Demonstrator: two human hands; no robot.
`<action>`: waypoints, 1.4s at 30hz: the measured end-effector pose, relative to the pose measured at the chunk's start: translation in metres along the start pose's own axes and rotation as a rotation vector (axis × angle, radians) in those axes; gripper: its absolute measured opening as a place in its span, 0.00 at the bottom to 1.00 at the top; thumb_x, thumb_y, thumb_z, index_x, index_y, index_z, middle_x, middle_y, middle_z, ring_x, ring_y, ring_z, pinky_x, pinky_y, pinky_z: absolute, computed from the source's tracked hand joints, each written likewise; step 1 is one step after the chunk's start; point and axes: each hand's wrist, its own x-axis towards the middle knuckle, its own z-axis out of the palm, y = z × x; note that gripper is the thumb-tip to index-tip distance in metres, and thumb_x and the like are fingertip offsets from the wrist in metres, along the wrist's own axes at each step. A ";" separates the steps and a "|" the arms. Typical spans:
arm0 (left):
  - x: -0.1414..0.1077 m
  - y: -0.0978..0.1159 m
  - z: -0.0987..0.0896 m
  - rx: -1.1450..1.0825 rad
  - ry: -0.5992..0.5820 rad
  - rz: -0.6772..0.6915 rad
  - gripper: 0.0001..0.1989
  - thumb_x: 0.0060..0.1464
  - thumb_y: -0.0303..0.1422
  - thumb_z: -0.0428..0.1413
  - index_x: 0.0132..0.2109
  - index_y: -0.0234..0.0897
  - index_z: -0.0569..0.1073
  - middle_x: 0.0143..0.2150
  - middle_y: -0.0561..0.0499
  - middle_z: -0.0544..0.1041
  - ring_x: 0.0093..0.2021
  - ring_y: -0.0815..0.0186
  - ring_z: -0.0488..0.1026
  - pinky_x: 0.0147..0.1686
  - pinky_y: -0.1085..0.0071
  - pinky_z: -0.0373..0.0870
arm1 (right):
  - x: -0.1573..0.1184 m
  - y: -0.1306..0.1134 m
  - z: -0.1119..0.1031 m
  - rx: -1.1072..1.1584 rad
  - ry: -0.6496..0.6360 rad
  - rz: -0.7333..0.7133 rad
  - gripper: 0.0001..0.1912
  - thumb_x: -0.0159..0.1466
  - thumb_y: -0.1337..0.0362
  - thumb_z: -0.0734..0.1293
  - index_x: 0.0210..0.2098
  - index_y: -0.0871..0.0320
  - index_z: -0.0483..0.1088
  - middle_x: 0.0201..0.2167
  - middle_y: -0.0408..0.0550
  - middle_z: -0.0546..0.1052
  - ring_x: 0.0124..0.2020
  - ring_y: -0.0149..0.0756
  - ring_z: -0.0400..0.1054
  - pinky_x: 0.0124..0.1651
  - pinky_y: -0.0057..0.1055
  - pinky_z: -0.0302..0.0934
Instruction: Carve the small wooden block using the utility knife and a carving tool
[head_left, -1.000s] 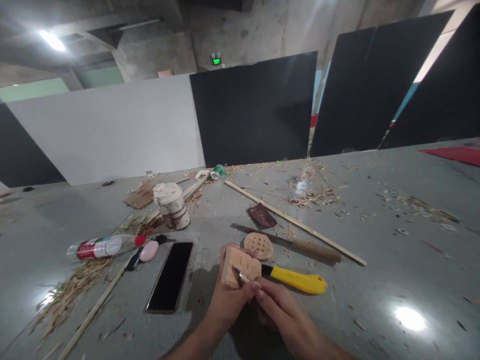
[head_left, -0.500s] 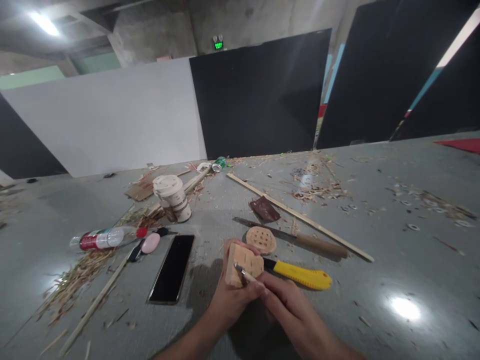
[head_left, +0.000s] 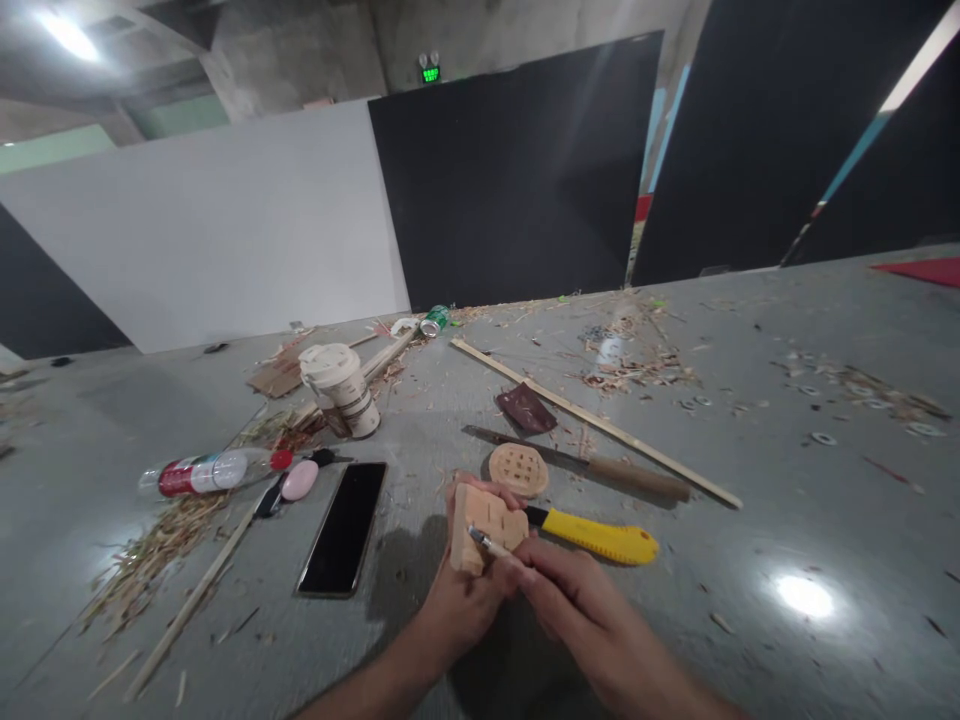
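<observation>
My left hand is wrapped round a small wooden block with short slits cut in its upper face. In my right hand is a slim carving knife, its metal tip resting against the block's face near the lower left. Just beyond the block lies an oval wooden piece with a grid of small holes. A yellow-handled saw or knife lies to the right, its dark blade partly hidden behind the hands.
Farther off lie a wooden-handled blade, brown sandpaper and a long wood strip. On the left are a phone, a paper cup, a plastic bottle and a pink oval object. Wood shavings litter the floor.
The camera view has shifted slightly. The knife tip stays at nearly the same spot on the block, and both hands keep their grip.
</observation>
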 end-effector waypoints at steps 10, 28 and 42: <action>-0.005 -0.020 0.002 0.061 -0.113 0.061 0.27 0.65 0.54 0.59 0.59 0.38 0.74 0.57 0.39 0.79 0.60 0.50 0.76 0.66 0.56 0.70 | -0.006 0.007 0.000 -0.142 0.016 -0.009 0.23 0.77 0.47 0.57 0.36 0.53 0.74 0.33 0.49 0.78 0.32 0.40 0.69 0.46 0.40 0.67; -0.005 -0.015 0.003 0.139 -0.010 0.117 0.24 0.63 0.52 0.60 0.55 0.39 0.74 0.55 0.40 0.77 0.55 0.49 0.75 0.61 0.58 0.72 | -0.006 0.002 -0.005 -0.348 0.007 -0.044 0.18 0.78 0.53 0.54 0.39 0.53 0.70 0.33 0.49 0.79 0.32 0.38 0.71 0.37 0.35 0.61; 0.001 -0.010 -0.004 0.159 -0.036 0.153 0.19 0.63 0.44 0.62 0.55 0.41 0.71 0.55 0.42 0.75 0.54 0.52 0.75 0.58 0.58 0.73 | -0.005 0.010 -0.015 -0.681 0.097 -0.385 0.12 0.78 0.65 0.56 0.39 0.53 0.66 0.26 0.44 0.77 0.25 0.33 0.70 0.29 0.31 0.55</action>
